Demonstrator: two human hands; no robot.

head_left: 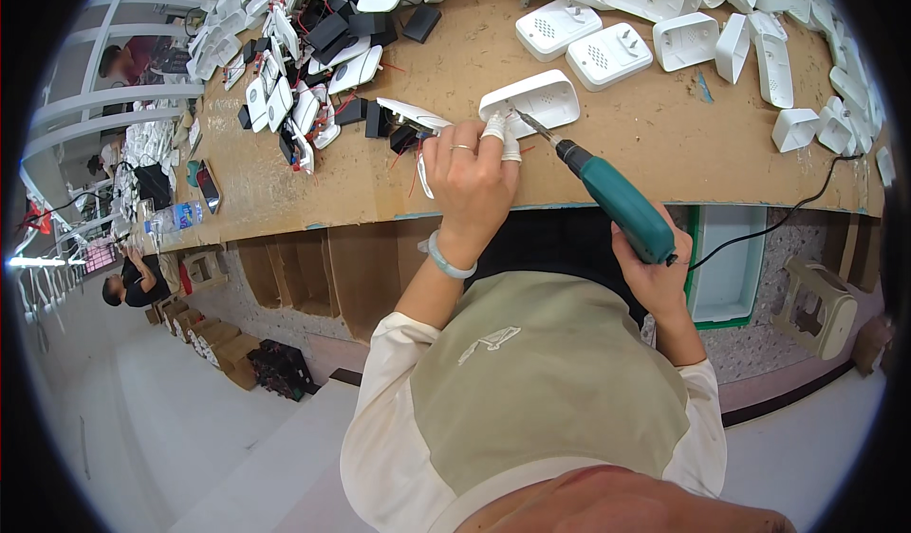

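Note:
My right hand [657, 281] is wrapped round the grip of a green electric screwdriver [617, 196] with a black cord. Its metal bit slants to the far left, the tip inside an open white plastic housing [555, 101] on the table. My left hand [472, 170] grips the near left end of that housing, two fingertips wrapped in white tape. Whether a screw sits under the bit is too small to see. Close beside the left hand lie a white cover [414, 115] with red wires and a black block [378, 119].
White housings [685, 41] crowd the far and right parts of the cardboard-covered table [342, 187]. At the left lies a heap of white covers, black blocks [327, 32] and wires. A phone [208, 187], a green-rimmed bin [726, 277], a stool [816, 310] and other people are farther off.

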